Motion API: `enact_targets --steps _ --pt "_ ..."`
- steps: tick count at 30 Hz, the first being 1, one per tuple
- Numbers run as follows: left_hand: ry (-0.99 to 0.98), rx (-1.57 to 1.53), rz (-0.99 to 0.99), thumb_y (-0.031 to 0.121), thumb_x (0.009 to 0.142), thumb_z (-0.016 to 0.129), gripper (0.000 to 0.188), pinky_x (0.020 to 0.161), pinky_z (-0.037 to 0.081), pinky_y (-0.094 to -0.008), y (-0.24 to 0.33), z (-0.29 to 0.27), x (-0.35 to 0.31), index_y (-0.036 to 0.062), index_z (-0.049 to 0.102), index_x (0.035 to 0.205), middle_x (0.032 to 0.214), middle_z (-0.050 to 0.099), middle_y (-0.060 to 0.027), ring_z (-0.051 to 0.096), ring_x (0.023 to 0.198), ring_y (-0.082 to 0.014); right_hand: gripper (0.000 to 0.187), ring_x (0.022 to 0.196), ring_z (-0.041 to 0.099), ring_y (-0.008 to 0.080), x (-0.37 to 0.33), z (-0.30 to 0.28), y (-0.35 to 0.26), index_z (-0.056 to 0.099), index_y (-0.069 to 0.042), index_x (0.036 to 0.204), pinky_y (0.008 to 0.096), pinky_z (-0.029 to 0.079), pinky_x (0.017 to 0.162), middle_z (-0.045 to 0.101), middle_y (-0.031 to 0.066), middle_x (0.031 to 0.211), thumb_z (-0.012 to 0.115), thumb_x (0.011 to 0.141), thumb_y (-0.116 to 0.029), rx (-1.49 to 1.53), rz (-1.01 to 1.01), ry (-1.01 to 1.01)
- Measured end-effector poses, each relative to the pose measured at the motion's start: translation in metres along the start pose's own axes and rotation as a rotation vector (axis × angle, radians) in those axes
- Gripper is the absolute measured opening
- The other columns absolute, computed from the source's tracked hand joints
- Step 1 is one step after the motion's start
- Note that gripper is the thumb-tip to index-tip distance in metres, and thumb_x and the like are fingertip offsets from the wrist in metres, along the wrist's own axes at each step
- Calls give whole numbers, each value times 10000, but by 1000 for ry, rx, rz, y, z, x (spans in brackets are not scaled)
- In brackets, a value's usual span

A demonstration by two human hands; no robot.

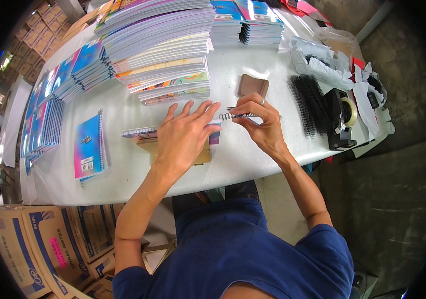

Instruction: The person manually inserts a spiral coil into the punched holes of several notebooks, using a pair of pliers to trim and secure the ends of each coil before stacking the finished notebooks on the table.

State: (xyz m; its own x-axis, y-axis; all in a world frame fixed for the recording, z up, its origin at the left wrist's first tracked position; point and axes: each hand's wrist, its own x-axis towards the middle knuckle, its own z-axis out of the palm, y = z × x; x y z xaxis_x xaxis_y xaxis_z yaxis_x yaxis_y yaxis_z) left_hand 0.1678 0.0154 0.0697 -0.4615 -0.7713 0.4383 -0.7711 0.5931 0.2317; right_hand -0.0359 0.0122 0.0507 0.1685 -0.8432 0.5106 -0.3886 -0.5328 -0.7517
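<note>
Crosswise, the spiral wire (225, 116) pinched in the right hand (262, 122) pointed left toward the far right corner of the notebook (139, 132) on the table (243, 159), beneath the spread left hand (183, 133).

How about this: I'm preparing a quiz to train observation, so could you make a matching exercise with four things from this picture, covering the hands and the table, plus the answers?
Column one
1. Right hand
2. Tape roll
3. Left hand
4. Pile of black coils

Column two
A. Fingers spread, over a sheaf of pages
B. Lying just left of the black tape dispenser
C. Pinching a thin wire coil
D. Pale yellow and ring-shaped

Right pairs: 1-C, 2-D, 3-A, 4-B
</note>
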Motion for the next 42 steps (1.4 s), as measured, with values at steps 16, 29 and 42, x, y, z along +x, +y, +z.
enact_targets --steps 16,29,42 --pt "-31 2 28 312 829 655 518 1043 373 -496 -1 -1 -2 202 546 1324 1249 625 -23 575 1167 -328 194 865 608 165 1 -1 11 695 -63 890 310 486 744 612 30 918 741 727 31 195 -13 -76" --pt "-43 25 54 264 826 675 549 1030 393 -483 -1 -2 -9 198 517 1348 1271 612 -26 581 1164 -314 224 836 628 279 7 -19 -12 641 -38 990 381 495 718 647 92 900 659 779 36 -36 -86 -378" --pt "-210 -55 10 304 831 667 560 777 557 -385 6 -14 1 226 496 1358 1307 584 -3 595 1142 -292 203 828 605 322 4 -4 -36 522 -16 985 417 497 664 565 125 879 608 802 -32 -497 -247 -437"
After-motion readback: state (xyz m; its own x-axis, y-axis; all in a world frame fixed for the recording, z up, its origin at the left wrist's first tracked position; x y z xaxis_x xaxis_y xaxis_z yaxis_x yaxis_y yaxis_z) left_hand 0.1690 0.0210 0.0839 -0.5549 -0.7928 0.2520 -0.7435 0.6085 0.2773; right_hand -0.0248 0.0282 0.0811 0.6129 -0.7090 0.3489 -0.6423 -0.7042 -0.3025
